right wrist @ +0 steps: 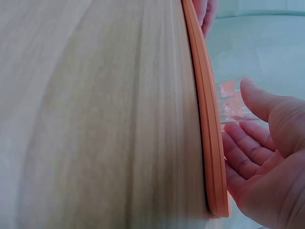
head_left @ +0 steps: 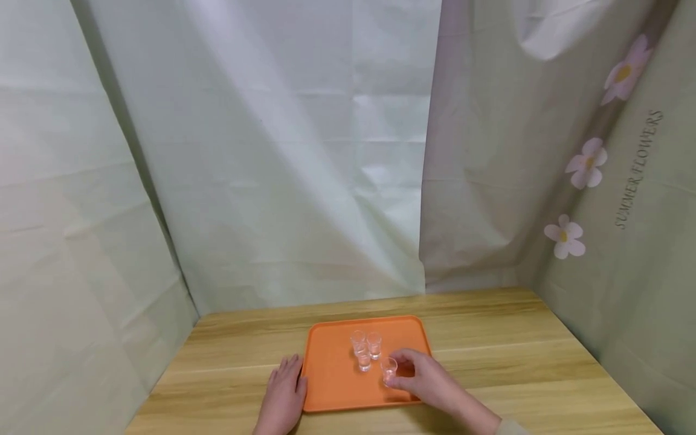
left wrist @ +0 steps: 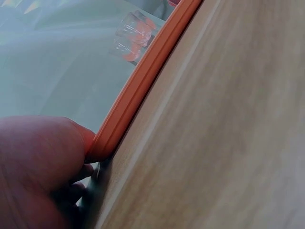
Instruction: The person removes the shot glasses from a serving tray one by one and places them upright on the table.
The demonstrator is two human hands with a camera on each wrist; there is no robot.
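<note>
Four glasses (head_left: 374, 347) on orange tray (head_left: 331, 393), right fingers (head_left: 403, 383) pinching one glass (head_left: 388, 368) — left fingers (head_left: 290, 365) outstretched alongside

Tray (head_left: 331, 371): lay on the table (head_left: 544, 362)
Three glasses (head_left: 361, 348): stood on it
Fourth glass (head_left: 388, 370): was at their four o'clock

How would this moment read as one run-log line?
left hand: touching left edge of orange tray | right hand: curled around nearest glass | other glasses: three, clustered on tray
</note>
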